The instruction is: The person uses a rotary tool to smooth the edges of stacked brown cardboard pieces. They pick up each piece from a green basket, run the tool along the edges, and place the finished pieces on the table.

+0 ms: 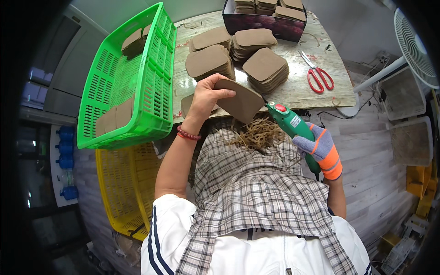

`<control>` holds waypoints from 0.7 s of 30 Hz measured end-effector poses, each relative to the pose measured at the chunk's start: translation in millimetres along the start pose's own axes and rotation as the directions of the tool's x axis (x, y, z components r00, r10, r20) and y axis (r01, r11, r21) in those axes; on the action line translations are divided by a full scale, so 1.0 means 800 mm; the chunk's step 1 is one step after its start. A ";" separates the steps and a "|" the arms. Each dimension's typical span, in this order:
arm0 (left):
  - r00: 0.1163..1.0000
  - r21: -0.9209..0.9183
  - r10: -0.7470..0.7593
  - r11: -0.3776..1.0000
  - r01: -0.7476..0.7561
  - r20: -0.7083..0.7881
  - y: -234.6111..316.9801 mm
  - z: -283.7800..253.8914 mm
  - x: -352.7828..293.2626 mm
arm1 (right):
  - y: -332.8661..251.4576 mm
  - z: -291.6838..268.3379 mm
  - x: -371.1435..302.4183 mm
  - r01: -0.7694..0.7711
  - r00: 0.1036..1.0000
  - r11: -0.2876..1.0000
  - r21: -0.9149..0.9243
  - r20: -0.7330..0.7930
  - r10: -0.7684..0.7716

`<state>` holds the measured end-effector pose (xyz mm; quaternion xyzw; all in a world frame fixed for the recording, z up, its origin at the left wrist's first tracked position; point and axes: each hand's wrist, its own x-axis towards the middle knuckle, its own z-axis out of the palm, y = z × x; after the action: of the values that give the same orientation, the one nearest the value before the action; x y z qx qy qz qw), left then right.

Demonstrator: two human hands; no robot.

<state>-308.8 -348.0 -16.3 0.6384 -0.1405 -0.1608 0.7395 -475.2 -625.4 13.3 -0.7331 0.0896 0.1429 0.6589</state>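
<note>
Between thumb and fingers, my left hand (pixel 208 98) pinches a brown rounded-corner pad (pixel 243 101), tilted above my lap. My right hand (pixel 316 142), in a grey and orange glove, is wrapped round a green handheld electric cutter (pixel 289 120) with a red button. The cutter's tip meets or nearly meets the pad's right edge; I cannot tell if they touch. Thin brown trimmings (pixel 261 134) lie heaped on my checked apron below. Stacks of similar pads (pixel 266 68) stand on the table just beyond my hands, and another pad (pixel 187 104) lies partly hidden behind my left hand.
A green crate (pixel 158 87) holding some pads stands at the left, above a yellow crate (pixel 110 192). Red-handled scissors (pixel 319 79) lie on the wooden table (pixel 302 98). A dark box (pixel 266 21) of pads sits at the back. A white fan (pixel 408 48) stands at the right.
</note>
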 end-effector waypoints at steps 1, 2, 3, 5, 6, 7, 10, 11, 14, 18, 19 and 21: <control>1.000 -0.007 -0.010 1.000 0.010 -0.001 0.002 0.000 0.000 | -0.001 0.002 0.000 0.000 1.000 1.000 -0.014 0.006 0.000; 1.000 -0.001 -0.021 1.000 0.021 0.005 0.004 0.001 -0.001 | -0.005 0.003 -0.001 0.001 1.000 1.000 -0.027 0.013 0.000; 0.999 0.021 -0.026 0.999 0.025 0.024 0.003 0.001 -0.001 | -0.007 0.005 -0.001 0.002 1.000 0.999 -0.041 0.019 -0.001; 0.997 0.064 -0.036 0.997 0.032 0.063 0.001 0.000 -0.002 | -0.005 0.007 0.000 0.006 0.999 0.999 -0.044 0.040 -0.004; 0.995 0.070 -0.056 0.996 0.050 0.087 0.001 0.003 -0.003 | -0.004 0.007 0.000 0.006 0.999 0.999 -0.047 0.048 -0.004; 0.991 0.076 -0.076 0.995 0.068 0.111 0.002 0.006 -0.005 | -0.004 0.008 0.001 0.003 0.999 0.999 -0.052 0.051 -0.001; 0.975 0.151 -0.148 0.981 0.122 0.169 0.004 0.018 -0.009 | -0.002 0.011 0.001 -0.006 0.998 0.998 -0.064 0.059 0.010; 0.967 0.186 -0.174 0.973 0.140 0.184 0.003 0.022 -0.010 | -0.002 0.012 0.002 -0.009 0.998 0.998 -0.065 0.061 0.013; 0.945 0.277 -0.227 0.948 0.159 0.235 0.001 0.032 -0.015 | 0.001 0.013 0.005 0.037 0.997 0.994 -0.104 0.078 -0.029; 0.926 0.389 -0.219 0.917 0.088 0.307 -0.013 0.038 -0.021 | -0.003 0.020 0.008 0.041 0.993 0.993 -0.110 0.115 -0.028; 0.929 0.410 -0.201 0.910 0.060 0.310 -0.014 0.042 -0.024 | -0.003 0.023 0.009 0.034 0.993 0.995 -0.092 0.117 -0.023; 0.932 0.257 -0.224 0.955 0.151 0.285 -0.029 0.038 -0.032 | 0.000 0.031 0.013 0.022 0.993 0.998 -0.052 0.119 -0.016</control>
<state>-346.3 -367.7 -34.6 0.6972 -0.2109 -0.3119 0.6100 -467.8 -600.2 7.8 -0.7414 0.0394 0.1823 0.6446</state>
